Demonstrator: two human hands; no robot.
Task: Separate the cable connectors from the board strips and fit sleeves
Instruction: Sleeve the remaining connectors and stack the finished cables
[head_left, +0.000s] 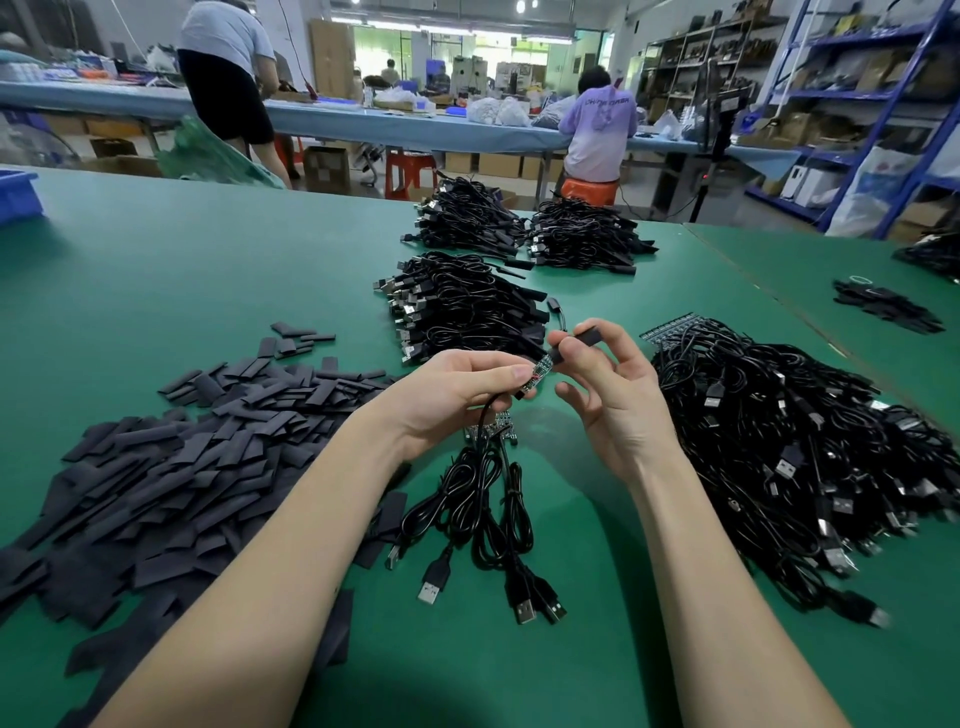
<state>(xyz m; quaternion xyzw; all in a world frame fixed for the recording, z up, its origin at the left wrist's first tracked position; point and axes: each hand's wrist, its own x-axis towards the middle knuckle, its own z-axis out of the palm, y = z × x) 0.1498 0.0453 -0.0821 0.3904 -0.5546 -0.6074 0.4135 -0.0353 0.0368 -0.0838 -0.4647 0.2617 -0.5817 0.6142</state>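
My left hand (457, 395) pinches a small circuit board connector (537, 371) on the end of a black cable, just above the green table. My right hand (608, 384) pinches a black sleeve (582, 340) whose open end meets the tip of that connector. Under my hands lies a short board strip (491, 430) with a few black USB cables (493, 519) trailing toward me. A wide heap of flat black sleeves (208, 441) lies to the left.
A large pile of USB cables on board strips (789, 441) lies to the right. Three stacks of sleeved cables (462, 306) sit farther back. A blue bin (18, 195) stands at the far left edge. Two people work at a long bench behind.
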